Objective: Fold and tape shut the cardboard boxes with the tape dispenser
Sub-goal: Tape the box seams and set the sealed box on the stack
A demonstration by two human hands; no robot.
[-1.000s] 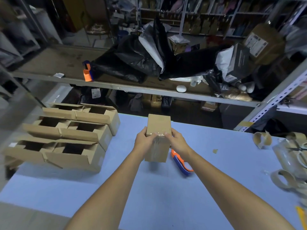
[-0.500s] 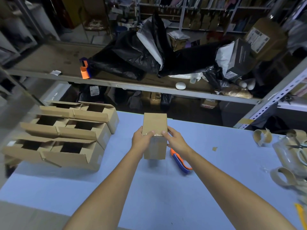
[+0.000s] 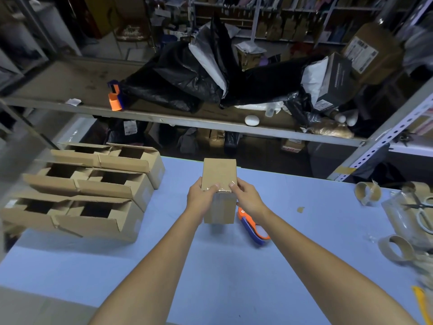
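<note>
The closed cardboard box [image 3: 219,174] is held over the table [image 3: 210,277], near its far edge, in line with the person. Its taped face points toward the person, with the seam running vertically under clear tape that wraps onto the upper face. The longest edge cannot be judged from this angle.

The left hand [image 3: 201,195] and right hand [image 3: 247,198] grip the box from either side: fingers curled round the sides, thumbs pressed on the upper face at the near edge.

The tape dispenser [image 3: 254,228] lies on the table just right of the box, below the right wrist.

Left of the box, open boxes [image 3: 93,191] stand in three rows, flaps up; their interiors are dark and contents cannot be determined.

At the right edge are empty tape cores [image 3: 396,248] and scissors [image 3: 421,207].
</note>
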